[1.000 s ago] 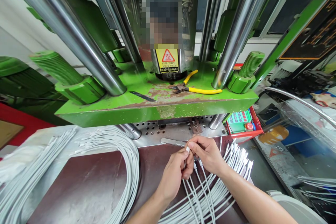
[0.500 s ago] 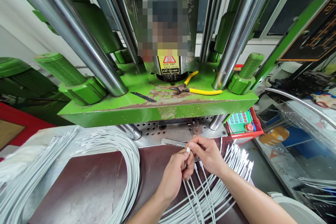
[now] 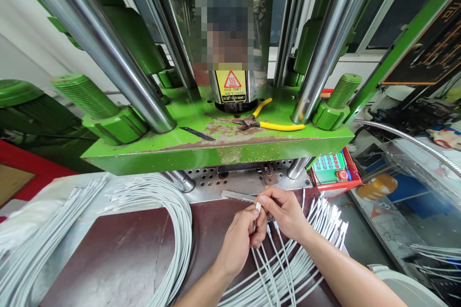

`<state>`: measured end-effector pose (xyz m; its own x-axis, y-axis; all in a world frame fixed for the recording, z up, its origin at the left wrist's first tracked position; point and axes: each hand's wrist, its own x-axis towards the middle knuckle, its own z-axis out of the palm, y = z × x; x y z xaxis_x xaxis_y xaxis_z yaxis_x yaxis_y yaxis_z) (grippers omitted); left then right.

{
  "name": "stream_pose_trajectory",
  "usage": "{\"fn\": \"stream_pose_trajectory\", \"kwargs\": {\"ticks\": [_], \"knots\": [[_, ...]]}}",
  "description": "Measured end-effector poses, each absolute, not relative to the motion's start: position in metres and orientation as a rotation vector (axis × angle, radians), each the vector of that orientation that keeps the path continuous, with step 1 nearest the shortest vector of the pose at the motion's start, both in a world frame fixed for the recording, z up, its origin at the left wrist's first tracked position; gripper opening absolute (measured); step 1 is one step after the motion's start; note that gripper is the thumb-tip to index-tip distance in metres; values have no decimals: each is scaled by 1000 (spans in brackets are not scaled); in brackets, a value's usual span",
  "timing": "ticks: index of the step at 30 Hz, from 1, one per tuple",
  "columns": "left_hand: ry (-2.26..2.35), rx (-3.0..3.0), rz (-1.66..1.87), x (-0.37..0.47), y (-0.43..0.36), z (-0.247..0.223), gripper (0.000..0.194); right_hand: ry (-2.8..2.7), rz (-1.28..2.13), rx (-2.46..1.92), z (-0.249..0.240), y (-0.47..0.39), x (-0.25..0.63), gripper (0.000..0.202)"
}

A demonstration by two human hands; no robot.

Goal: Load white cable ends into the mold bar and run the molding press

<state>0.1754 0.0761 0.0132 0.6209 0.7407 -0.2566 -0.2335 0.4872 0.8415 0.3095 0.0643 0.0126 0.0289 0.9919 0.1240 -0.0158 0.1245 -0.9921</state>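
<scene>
Between the fingertips of both hands is the white end of a cable (image 3: 258, 206). My left hand (image 3: 237, 235) is closed around it from below, with the fingers curled. My right hand (image 3: 286, 211) pinches at its tip from above, and the fingers partly hide the contact. A flat metal strip (image 3: 236, 195) sticks out to the left behind the fingers; whether either hand grips it is hidden. Just below the hands, several white cable ends (image 3: 276, 226) stand in a row, their upper parts covered by the hands.
A green press (image 3: 180, 156) stands ahead, with yellow-handled pliers (image 3: 281, 126) and a dark blade (image 3: 197, 133) on its plate. Cable bundles lie left (image 3: 182, 230) and right (image 3: 313, 249) on the brown board (image 3: 118, 249). A red control box (image 3: 336, 184) is at right.
Both hands keep the same place and grip on the cable end. Only a very slight shift of the camera view shows.
</scene>
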Motion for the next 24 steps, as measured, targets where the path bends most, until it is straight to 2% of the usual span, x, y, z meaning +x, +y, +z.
{"fn": "stream_pose_trajectory", "kwargs": {"ticks": [11, 24], "knots": [[679, 863, 651, 176, 76, 16, 23, -1222, 1111, -1123, 14, 66, 308, 26], [729, 828, 662, 178, 75, 16, 32, -1222, 1105, -1129, 14, 64, 308, 28]]}}
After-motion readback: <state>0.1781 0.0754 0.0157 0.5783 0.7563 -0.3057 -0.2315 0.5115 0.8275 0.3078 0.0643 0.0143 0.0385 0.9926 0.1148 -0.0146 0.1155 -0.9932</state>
